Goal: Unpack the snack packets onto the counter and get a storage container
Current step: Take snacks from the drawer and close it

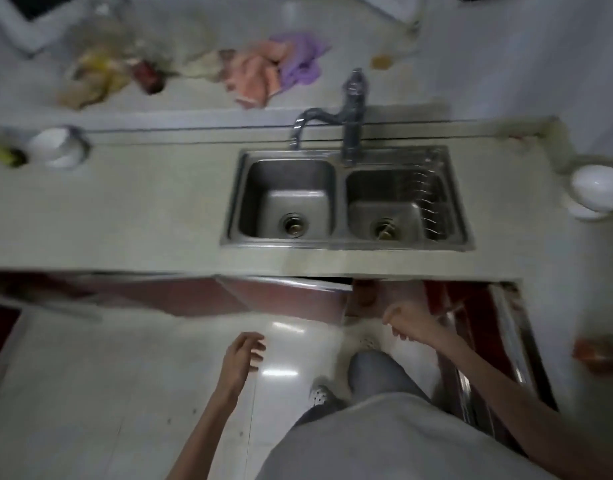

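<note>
The frame is blurred. Snack packets [94, 76], yellow and tan with a dark red one, lie in a heap on the back ledge at the far left. My left hand [244, 355] hangs over the tiled floor with relaxed fingers, holding nothing. My right hand [410, 323] is in front of the open cabinet [384, 296] under the sink, fingers loosely curled, with nothing visibly in it. The red cabinet door [485, 341] stands open on the right. No storage container can be made out inside the cabinet.
A double steel sink [346, 199] with a tap [350, 112] sits in the beige counter [142, 209]. Pink and purple cloths [277, 71] lie on the ledge. White bowls stand at left [57, 147] and right [597, 187]. My leg [377, 379] is below.
</note>
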### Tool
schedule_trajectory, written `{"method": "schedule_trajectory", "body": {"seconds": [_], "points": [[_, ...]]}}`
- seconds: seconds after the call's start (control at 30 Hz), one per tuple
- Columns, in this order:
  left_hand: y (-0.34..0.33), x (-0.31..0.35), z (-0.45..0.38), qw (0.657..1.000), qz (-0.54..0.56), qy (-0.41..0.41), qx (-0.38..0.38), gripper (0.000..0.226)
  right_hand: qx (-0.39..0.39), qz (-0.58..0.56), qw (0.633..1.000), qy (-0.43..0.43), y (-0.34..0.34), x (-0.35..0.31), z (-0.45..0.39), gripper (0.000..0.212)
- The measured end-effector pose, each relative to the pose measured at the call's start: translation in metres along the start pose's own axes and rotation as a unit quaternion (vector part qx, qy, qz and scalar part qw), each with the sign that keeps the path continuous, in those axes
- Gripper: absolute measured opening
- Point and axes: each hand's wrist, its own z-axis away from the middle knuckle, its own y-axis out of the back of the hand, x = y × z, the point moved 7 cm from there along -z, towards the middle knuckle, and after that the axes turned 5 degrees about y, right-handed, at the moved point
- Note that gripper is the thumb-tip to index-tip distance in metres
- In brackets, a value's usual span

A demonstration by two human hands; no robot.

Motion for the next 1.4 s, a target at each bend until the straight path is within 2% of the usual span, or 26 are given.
{"method": "schedule_trajectory", "body": {"seconds": [0.1,0.23,0.47,0.67,0.9,1.0,1.1,1.27,1.4], "points": [[0.052,-0.064,0.022,0.994,0.067,0.055,0.062,0.023,-0.017,0.032,0.996,0.083,-0.027,-0.074,-0.019,0.029],[0.097,-0.140,0.056,0.969,0.162,0.122,0.138,0.023,-0.083,0.073,0.979,0.169,-0.077,-0.151,-0.039,0.030],[0.115,-0.229,0.106,0.908,0.276,0.234,0.213,0.019,-0.200,0.163,0.946,0.197,-0.164,-0.203,-0.080,0.031],[0.138,-0.217,0.086,0.874,0.339,0.254,0.238,0.020,-0.240,0.252,0.921,0.175,-0.199,-0.205,-0.134,0.031],[0.221,-0.166,0.026,0.868,0.344,0.223,0.278,0.024,-0.233,0.337,0.905,0.116,-0.201,-0.194,-0.205,0.017],[0.251,-0.156,0.009,0.862,0.347,0.219,0.299,0.024,-0.244,0.342,0.903,0.088,-0.210,-0.206,-0.225,0.021],[0.265,-0.149,0.006,0.854,0.358,0.224,0.303,0.022,-0.272,0.370,0.883,0.096,-0.225,-0.239,-0.233,0.026],[0.275,-0.162,0.000,0.823,0.401,0.254,0.312,0.023,-0.310,0.401,0.845,0.170,-0.279,-0.328,-0.242,0.037],[0.286,-0.183,-0.011,0.806,0.424,0.281,0.302,0.023,-0.307,0.382,0.845,0.215,-0.327,-0.408,-0.250,0.032]]}}
